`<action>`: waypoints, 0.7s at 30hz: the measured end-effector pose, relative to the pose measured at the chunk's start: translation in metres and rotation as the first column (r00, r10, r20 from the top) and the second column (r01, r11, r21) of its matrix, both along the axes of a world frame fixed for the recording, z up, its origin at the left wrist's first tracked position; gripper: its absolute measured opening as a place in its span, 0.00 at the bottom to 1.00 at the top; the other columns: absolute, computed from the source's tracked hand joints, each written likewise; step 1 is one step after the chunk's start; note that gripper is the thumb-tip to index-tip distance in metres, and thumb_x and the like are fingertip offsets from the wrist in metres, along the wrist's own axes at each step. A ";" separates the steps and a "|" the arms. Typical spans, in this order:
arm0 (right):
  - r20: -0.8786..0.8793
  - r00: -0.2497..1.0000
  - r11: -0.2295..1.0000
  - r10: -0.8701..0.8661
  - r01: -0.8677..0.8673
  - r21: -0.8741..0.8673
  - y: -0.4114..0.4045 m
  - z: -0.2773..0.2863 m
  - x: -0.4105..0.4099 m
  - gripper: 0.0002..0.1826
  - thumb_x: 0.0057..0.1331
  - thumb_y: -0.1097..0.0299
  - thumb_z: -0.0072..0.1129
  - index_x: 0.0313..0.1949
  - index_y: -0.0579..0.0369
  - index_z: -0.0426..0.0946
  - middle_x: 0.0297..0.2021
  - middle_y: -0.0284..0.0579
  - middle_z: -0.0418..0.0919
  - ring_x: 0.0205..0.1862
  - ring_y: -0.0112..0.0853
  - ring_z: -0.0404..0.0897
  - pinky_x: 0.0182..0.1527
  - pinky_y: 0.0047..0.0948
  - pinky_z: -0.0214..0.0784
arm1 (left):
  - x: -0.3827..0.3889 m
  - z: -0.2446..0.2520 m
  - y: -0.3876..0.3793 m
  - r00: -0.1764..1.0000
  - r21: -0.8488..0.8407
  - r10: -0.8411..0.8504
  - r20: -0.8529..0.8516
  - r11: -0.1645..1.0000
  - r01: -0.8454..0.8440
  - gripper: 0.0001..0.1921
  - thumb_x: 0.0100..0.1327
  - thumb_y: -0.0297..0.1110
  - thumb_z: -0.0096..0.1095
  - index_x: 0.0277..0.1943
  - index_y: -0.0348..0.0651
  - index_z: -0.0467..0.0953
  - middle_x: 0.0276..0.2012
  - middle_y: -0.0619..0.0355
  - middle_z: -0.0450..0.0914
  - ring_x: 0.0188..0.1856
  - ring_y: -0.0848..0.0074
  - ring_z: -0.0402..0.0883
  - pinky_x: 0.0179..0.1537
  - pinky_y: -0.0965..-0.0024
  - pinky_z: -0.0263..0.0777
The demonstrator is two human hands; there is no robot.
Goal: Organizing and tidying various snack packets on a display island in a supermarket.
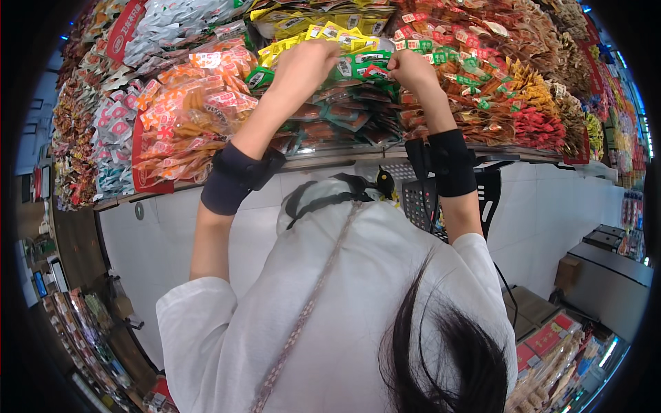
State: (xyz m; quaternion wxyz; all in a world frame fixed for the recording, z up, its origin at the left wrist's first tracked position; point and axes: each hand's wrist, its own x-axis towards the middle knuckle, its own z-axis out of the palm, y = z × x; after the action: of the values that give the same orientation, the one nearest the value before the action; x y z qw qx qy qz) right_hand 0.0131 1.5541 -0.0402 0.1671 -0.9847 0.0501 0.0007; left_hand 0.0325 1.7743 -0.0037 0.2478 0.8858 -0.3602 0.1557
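My left hand (310,58) reaches over a row of green-topped snack packets (369,58), with yellow snack packets (343,37) just beyond it. Its fingers curl down, and their tips are hidden behind the hand. To the right, my right hand (412,68) is bent with its fingertips at the end of a green and red packet (377,73). Whether either hand grips a packet cannot be made out. Dark clear-wrapped packets (356,111) are stacked in front of the green row, nearer my body. Both forearms wear dark bands.
Orange-printed packets (191,111) are heaped on the left, red and green ones (465,57) on the right. A red divider (142,155) stands at the left front. Below the shelf edge are a black shopping basket (415,199) and a white tiled floor (165,237).
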 end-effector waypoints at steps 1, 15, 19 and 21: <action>0.096 0.995 0.999 -0.038 0.041 -0.024 0.000 0.006 -0.007 0.10 0.49 0.68 0.59 0.31 0.56 0.73 0.25 0.43 0.76 0.30 0.36 0.75 0.33 0.33 0.66 | -0.003 0.010 0.003 1.000 -0.047 0.016 0.020 0.999 -0.015 0.07 0.51 0.35 0.59 0.31 0.43 0.74 0.23 0.53 0.76 0.26 0.61 0.75 0.26 0.65 0.67; 0.099 0.990 0.294 0.104 -0.126 0.948 0.045 0.058 -0.068 0.15 0.60 0.61 0.49 0.39 0.60 0.72 0.30 0.40 0.76 0.31 0.24 0.76 0.29 0.20 0.70 | -0.021 0.008 0.028 0.597 -0.653 -0.397 -0.698 0.694 -0.302 0.09 0.52 0.32 0.62 0.33 0.36 0.74 0.26 0.63 0.76 0.26 0.88 0.74 0.27 0.83 0.71; 0.080 0.993 0.292 0.093 -0.104 0.951 0.047 0.054 -0.065 0.13 0.59 0.62 0.51 0.37 0.60 0.72 0.29 0.39 0.76 0.30 0.24 0.76 0.28 0.19 0.69 | -0.022 0.006 0.025 0.592 -0.613 -0.351 -0.725 0.721 -0.323 0.06 0.54 0.30 0.59 0.33 0.38 0.73 0.28 0.63 0.77 0.28 0.88 0.73 0.28 0.85 0.66; 0.081 0.992 0.286 0.099 -0.106 0.952 0.047 0.052 -0.062 0.12 0.58 0.63 0.52 0.36 0.60 0.73 0.28 0.39 0.76 0.29 0.23 0.76 0.27 0.19 0.69 | -0.023 0.006 0.023 0.612 -0.618 -0.347 -0.711 0.724 -0.307 0.07 0.54 0.30 0.59 0.34 0.37 0.74 0.28 0.63 0.77 0.28 0.88 0.73 0.29 0.86 0.66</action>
State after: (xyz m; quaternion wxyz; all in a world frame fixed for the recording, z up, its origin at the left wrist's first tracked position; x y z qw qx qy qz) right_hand -0.0489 1.6008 0.0123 0.7189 -0.6936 -0.0236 0.0379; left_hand 0.0097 1.7971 0.0018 0.6922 0.6959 -0.1381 -0.1322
